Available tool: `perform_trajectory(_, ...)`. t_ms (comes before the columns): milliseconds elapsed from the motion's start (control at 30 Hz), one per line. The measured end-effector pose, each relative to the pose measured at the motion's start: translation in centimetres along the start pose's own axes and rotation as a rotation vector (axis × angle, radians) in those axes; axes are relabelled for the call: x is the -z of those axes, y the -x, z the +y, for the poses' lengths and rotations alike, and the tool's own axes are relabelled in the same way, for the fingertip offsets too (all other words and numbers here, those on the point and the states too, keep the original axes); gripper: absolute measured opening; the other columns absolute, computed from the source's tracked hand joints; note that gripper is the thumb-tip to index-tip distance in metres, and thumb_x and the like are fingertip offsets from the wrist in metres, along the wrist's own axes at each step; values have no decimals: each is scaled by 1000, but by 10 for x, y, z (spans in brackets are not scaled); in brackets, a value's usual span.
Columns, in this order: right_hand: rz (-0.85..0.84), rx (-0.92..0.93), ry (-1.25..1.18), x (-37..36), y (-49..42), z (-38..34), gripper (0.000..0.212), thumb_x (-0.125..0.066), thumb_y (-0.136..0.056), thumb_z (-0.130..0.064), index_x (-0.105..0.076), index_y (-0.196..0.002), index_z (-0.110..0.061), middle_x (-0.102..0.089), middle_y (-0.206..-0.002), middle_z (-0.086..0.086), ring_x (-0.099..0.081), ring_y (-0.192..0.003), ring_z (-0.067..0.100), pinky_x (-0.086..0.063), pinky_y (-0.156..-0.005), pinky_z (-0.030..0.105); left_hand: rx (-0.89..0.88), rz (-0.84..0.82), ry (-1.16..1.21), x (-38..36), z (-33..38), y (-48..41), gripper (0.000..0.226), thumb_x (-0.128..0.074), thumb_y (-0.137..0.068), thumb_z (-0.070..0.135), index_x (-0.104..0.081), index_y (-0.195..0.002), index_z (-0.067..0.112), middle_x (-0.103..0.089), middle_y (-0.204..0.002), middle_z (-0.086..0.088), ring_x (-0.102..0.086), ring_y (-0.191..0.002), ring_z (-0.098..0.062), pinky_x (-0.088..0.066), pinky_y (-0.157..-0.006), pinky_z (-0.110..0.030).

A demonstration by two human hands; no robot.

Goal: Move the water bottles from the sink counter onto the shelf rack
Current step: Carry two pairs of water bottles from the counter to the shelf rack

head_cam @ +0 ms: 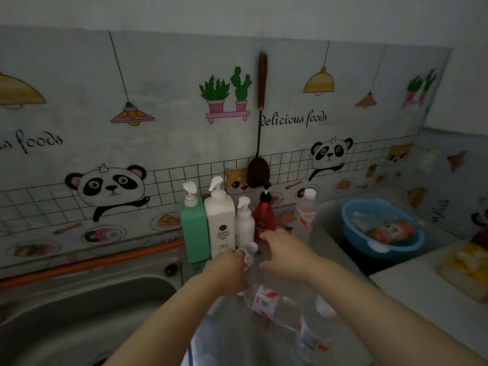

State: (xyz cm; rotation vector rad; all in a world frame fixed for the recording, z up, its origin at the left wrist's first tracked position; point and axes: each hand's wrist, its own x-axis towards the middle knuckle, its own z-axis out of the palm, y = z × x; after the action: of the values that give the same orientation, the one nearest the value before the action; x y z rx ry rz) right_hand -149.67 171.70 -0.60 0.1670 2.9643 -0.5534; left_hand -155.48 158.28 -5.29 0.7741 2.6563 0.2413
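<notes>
left hand [227, 268] grips a small water bottle [249, 253] on the table [303, 233], just before four pump bottles [220, 220]; right hand [286, 253] hovers open beside it. more water bottles [266, 302] lie nearer, sink [79, 307] left, blue basin [383, 225] right.

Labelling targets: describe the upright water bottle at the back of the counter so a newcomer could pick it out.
Start at the dark ladle hanging on the panda-print wall. Below it is a row of pump dispensers ending in a red pump bottle. Just right of that, before the blue basin, stands the water bottle: clear, white screw cap, red-and-white label, no pump, and upright.
</notes>
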Motion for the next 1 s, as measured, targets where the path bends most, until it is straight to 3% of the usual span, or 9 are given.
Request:
perform_trajectory(167,-130,-16,67,-7,-35,22,49,-64,-81,-28,-50,-125,-10,-49,-126,14,-52,-113,30,-45,-90,34,35,-48,37,-12,-13,-34,63,-68,-79,30,-40,-134,14,-48,-133,-9,-49,-120,-28,-44,-102,-44)
perform_trajectory(400,-466,-53,175,-27,-70,65,64,-63,-85,-28,-36,-141,-10,-43,-144,12,-44,-130,27,-38,-105,33,125,-76,101,-37,-30,-63,52,-56,-90,21,-38,-138,13,-45,-140,-9,-48,-125,-27,-43,-103,-36)
perform_trajectory(500,-579,-18,194,-41,-78,83,55,-57,-90,-28,-42,-138,-5,-46,-142,16,-45,-129,29,-37,-104,34,192,-70,179,-48,-35,-74,55,-59,-88,25,-39,-138,13,-44,-141,-8,-47,-125,-25,-40,-103,-33)
perform_trajectory(567,-624,1,193,-55,-81,92,61,-61,-86,-33,-43,-137,-5,-47,-140,15,-46,-126,29,-39,-102,34,231,-70,208,-54,-37,-80,56,-61,-87,26,-38,-137,14,-44,-141,-7,-46,-125,-24,-39,-103,-33)
perform_trajectory(667,-636,53,124,-81,-86,105,74,-70,-74,-42,-43,-134,-7,-50,-135,15,-50,-121,31,-43,-99,33,284,-51,229,-61,-38,-91,56,-61,-87,30,-39,-136,15,-43,-141,-8,-47,-124,-25,-42,-102,-36)
perform_trajectory(833,-626,60,-27,-110,-88,116,67,-76,-68,-42,-50,-123,-14,-55,-125,8,-56,-110,25,-45,-91,29,350,13,299,-74,-38,-108,61,-55,-89,37,-33,-141,17,-44,-142,-9,-48,-125,-27,-43,-103,-39)
perform_trajectory(1000,-645,28,-90,-127,-91,118,74,-77,-60,-51,-52,-121,-17,-58,-123,2,-58,-108,20,-44,-85,24,431,-2,310,-79,-36,-123,61,-55,-84,36,-33,-139,23,-50,-135,-8,-51,-118,-28,-45,-99,-45)
